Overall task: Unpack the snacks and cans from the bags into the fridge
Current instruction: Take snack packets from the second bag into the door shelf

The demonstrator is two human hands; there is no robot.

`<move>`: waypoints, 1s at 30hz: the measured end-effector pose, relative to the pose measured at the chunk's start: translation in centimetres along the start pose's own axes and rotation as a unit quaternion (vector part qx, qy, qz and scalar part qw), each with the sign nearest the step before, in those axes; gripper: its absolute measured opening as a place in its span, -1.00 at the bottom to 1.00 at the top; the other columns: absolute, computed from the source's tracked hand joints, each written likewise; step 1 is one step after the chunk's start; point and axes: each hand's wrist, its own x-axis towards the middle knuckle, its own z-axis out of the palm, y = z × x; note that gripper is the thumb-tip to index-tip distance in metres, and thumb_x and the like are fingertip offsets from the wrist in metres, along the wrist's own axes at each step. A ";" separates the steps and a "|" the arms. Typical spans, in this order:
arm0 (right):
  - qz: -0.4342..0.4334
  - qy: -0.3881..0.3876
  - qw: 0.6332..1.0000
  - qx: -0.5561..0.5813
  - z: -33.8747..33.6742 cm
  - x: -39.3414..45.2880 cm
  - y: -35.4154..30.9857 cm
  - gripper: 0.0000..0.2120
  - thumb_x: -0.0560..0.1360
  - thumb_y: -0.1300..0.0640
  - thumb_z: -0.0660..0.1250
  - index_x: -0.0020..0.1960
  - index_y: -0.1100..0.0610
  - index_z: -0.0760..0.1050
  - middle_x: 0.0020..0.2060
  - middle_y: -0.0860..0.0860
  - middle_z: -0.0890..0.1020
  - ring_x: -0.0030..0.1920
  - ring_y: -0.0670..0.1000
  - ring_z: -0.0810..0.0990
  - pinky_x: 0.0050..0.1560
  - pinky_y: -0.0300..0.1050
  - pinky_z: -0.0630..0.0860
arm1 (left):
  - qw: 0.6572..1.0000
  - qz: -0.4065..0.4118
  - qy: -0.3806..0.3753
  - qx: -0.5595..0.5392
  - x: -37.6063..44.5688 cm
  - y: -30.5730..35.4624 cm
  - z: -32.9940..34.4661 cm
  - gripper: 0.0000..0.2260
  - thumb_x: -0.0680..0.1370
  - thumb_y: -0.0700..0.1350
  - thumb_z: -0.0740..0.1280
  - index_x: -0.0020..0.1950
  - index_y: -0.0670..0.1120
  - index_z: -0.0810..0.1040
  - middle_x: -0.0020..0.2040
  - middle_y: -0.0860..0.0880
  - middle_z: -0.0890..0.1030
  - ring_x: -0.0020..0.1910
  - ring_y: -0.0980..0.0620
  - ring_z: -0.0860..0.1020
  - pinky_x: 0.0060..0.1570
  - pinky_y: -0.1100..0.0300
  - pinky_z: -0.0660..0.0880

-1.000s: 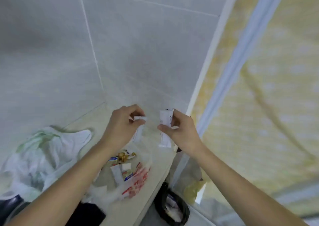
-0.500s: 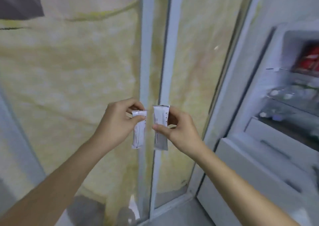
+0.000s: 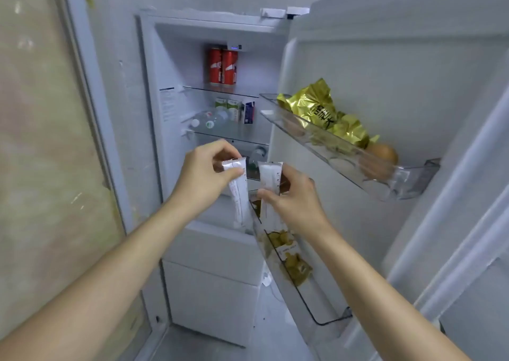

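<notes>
Two packets (image 3: 239, 192) (image 3: 269, 192) — matt white wrapper, paper-like. Door bin (image 3: 407, 184) of clear glossy plastic; in it a crinkled gold foil bag (image 3: 316, 107). Left of it, glossy red metal cans (image 3: 222, 66) on a glass shelf (image 3: 220, 90).

Fridge (image 3: 154, 90) door (image 3: 385, 57) is standing wide open, so the front is giving a clear way in. Top shelf: two red cans (image 3: 222, 66) are sitting at the back, with free room in front and on both sides. Second shelf is being crowded by cartons (image 3: 234, 110) and bottles (image 3: 209, 121). Upper door bin (image 3: 407, 179) is being filled by gold bags (image 3: 316, 107) and a round brown item (image 3: 382, 154). Lower door bin (image 3: 325, 316) is holding packets (image 3: 294, 264) at its inner end; its outer end is staying open.
</notes>
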 end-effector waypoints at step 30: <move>-0.247 -0.154 0.947 -0.136 18.8 -3.6 -14.9 -0.33 0.51 -0.35 0.20 0.47 0.03 0.42 0.39 -0.01 0.47 0.37 0.08 0.42 0.33 0.07 0.47 | 0.882 -0.010 0.077 0.465 -14.6 -3.7 -22.0 -0.49 0.51 0.09 0.42 0.46 0.08 0.48 0.31 0.08 0.52 0.33 -0.01 0.45 0.18 -0.05 0.52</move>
